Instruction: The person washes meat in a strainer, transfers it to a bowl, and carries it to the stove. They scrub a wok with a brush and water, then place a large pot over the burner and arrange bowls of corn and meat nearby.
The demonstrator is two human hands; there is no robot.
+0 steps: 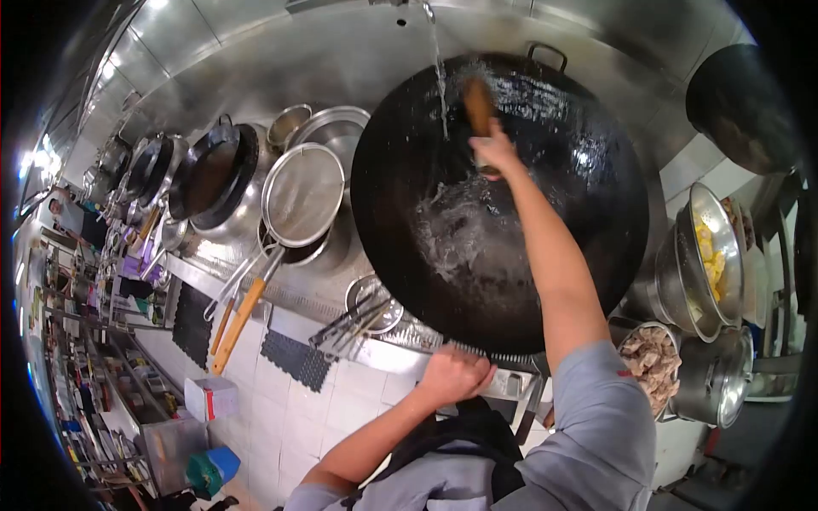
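In the upper middle of the frame, the right hand (pixel 496 152) has its fingers wrapped round a blurred brown brush-like tool (pixel 479 104) inside a large round black metal wok (pixel 609 255). A thin clear stream of water (pixel 438 64) falls into the wok's upper left. At lower centre, the left hand (pixel 458 376) is curled into a fist by the steel bench's front edge (pixel 400 352); whether it grips anything, I cannot tell.
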